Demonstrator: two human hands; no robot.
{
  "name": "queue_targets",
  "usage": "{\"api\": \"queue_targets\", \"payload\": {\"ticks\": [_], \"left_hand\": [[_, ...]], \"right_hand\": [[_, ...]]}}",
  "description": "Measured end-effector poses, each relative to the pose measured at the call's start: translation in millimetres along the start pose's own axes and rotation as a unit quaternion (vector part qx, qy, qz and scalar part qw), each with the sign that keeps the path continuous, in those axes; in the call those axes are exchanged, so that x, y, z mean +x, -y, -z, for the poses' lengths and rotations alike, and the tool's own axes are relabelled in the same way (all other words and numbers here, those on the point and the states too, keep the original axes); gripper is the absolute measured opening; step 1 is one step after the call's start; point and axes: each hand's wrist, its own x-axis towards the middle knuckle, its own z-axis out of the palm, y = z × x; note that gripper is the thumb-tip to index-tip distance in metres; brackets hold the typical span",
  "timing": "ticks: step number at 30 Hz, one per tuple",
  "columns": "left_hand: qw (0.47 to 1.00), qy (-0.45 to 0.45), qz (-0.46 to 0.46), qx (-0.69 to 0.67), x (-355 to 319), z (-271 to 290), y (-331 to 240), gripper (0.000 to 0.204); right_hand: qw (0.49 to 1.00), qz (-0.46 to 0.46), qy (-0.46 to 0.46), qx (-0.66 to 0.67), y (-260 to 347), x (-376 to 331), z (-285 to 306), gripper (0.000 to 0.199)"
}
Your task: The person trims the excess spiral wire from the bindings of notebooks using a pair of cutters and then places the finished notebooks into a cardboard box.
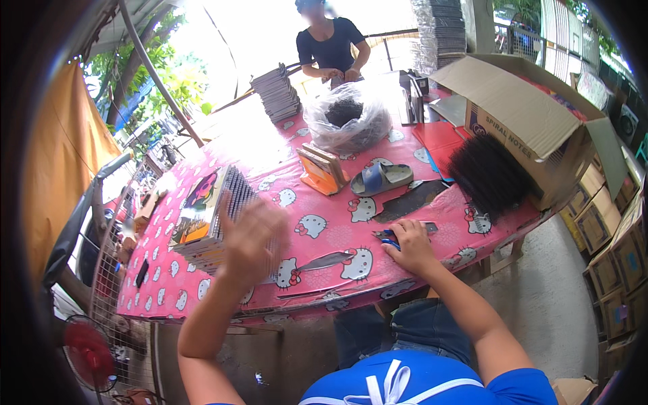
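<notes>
My left hand (254, 236) is raised in front of a tall stack of spiral notebooks (197, 226) with colourful covers. Motion smears its fingers, so I cannot tell whether it touches the stack. On the right, my right hand (413, 246) rests on the table, its fingers curled over small blue-handled pliers (387, 239). The jaws of the pliers point left. Just beyond that hand lie a dark torn flat piece (412, 201) and a grey-blue slide sandal (381, 179).
A pink patterned cloth (317, 233) covers the table. Black spiral coils (489, 172) lie beside an open cardboard box (533, 121). Farther off are a clear plastic bag (347, 121), an orange holder (322, 170), a red folder (439, 145) and another notebook stack (275, 93). A person (332, 47) works opposite.
</notes>
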Motion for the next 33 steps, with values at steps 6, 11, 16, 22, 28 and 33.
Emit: {"api": "queue_targets", "payload": {"ticks": [6,11,16,22,28,33], "left_hand": [[0.87,0.469,-0.094,-0.12,-84.2,-60.7,-62.2,0.071],[0.862,0.472,-0.07,-0.173,-132.0,-99.1,-53.3,0.08],[0.885,0.434,-0.083,-0.148,-145.8,-99.1,-51.6,0.078],[0.882,0.427,-0.079,-0.182,-149.8,-106.5,-42.6,0.071],[0.87,0.456,-0.042,-0.18,-161.0,-104.7,-35.4,0.066],[0.876,0.431,0.008,-0.217,-165.4,-97.3,-48.5,0.066]], "right_hand": [[0.998,-0.009,0.047,0.034,-0.4,-4.6,3.6,0.057],[0.992,-0.043,0.099,0.059,-49.8,-12.0,39.5,0.066],[0.992,-0.042,0.116,0.016,-57.2,-14.0,38.6,0.069],[0.985,0.013,0.168,0.044,-59.3,-9.5,58.6,0.063],[0.967,-0.011,0.247,0.061,-58.1,-2.2,54.5,0.061],[0.952,-0.006,0.299,0.068,-58.8,1.7,51.7,0.064]]}}
